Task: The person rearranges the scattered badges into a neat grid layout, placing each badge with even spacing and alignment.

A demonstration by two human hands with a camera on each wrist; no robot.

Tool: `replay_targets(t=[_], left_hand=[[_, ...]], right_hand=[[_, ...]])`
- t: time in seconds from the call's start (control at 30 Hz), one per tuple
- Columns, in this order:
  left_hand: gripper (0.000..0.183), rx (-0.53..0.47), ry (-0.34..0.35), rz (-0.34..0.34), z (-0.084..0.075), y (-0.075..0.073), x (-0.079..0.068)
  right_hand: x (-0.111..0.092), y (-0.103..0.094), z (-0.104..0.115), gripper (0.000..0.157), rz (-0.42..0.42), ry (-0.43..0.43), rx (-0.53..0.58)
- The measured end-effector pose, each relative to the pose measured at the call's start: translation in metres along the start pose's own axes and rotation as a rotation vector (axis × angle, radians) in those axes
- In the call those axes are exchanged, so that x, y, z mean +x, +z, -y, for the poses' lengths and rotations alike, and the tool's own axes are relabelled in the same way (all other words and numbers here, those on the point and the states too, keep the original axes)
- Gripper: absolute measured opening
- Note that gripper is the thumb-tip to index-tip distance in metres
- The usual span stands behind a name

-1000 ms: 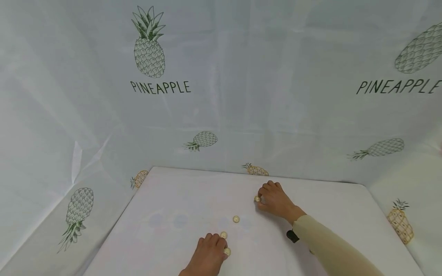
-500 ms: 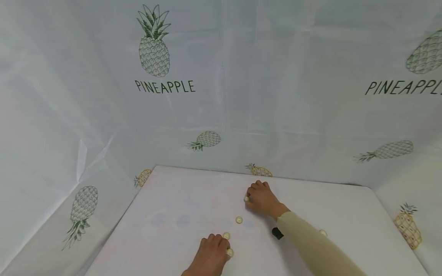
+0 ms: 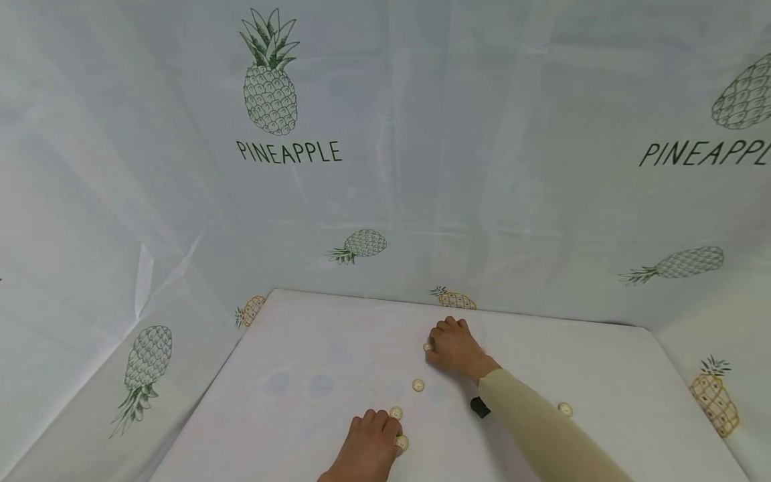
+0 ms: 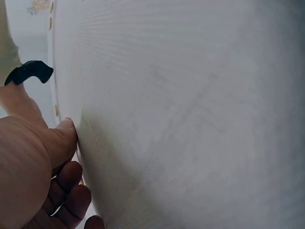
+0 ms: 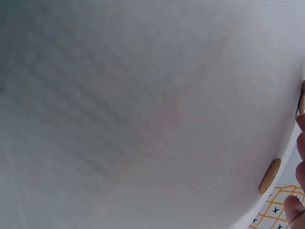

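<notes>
My right hand [image 3: 453,348] reaches toward the back of the white table, thumb and fingertips at a small round wooden button [image 3: 428,347]. Nearer the front edge my left hand [image 3: 367,443] rests low on the tabletop, fingers curled, with another button [image 3: 401,442] between thumb and forefinger. Just beyond its knuckles lies a button [image 3: 395,413], and a further button [image 3: 418,385] sits between the two hands. In the right wrist view a button [image 5: 270,176] lies flat near the right fingers [image 5: 301,145]. The left wrist view shows the left thumb [image 4: 64,138] close against the table surface.
One more button [image 3: 565,409] lies right of the right sleeve [image 3: 542,425]. A black device [image 3: 480,407] is worn under the right wrist. White pineapple-print sheeting [image 3: 470,167] rises behind and beside the white table [image 3: 313,348].
My right hand has moved left with its button, slowing lately. The sleeve now uncovers the button on the right. The left hand stays in place; the head view has turned slightly left.
</notes>
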State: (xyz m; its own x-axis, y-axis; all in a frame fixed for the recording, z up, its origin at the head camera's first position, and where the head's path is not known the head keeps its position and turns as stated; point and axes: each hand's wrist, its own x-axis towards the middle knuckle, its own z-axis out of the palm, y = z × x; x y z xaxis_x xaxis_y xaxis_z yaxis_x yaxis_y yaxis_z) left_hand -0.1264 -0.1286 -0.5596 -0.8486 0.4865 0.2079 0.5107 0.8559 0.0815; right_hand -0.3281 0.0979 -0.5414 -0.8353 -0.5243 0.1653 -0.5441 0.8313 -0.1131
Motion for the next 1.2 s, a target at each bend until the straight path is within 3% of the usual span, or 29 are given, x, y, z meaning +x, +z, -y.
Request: replay_targets(t=[0.13,0.37,0.63,0.8,1.2], left_hand=[[0.030,-0.006,0.011,-0.018,0.000,0.001,0.000],[0.027,-0.055,-0.022,0.022,-0.002,0.002,0.000],[0.029,-0.024,0.004,-0.005,-0.002,0.003,-0.001],[0.028,-0.026,-0.018,0.036,-0.001,0.003,-0.001],[0.027,-0.022,-0.025,0.038,-0.001,0.002,0.000]], right_hand=[[-0.002,0.000,0.001,0.014,0.001,0.005,0.003],[-0.005,0.001,0.001,0.012,-0.024,-0.011,0.005],[-0.008,-0.002,-0.001,0.016,-0.021,-0.013,-0.030],[-0.012,-0.007,0.000,0.020,-0.034,-0.008,-0.040],[-0.042,-0.021,-0.014,0.010,-0.122,0.028,-0.046]])
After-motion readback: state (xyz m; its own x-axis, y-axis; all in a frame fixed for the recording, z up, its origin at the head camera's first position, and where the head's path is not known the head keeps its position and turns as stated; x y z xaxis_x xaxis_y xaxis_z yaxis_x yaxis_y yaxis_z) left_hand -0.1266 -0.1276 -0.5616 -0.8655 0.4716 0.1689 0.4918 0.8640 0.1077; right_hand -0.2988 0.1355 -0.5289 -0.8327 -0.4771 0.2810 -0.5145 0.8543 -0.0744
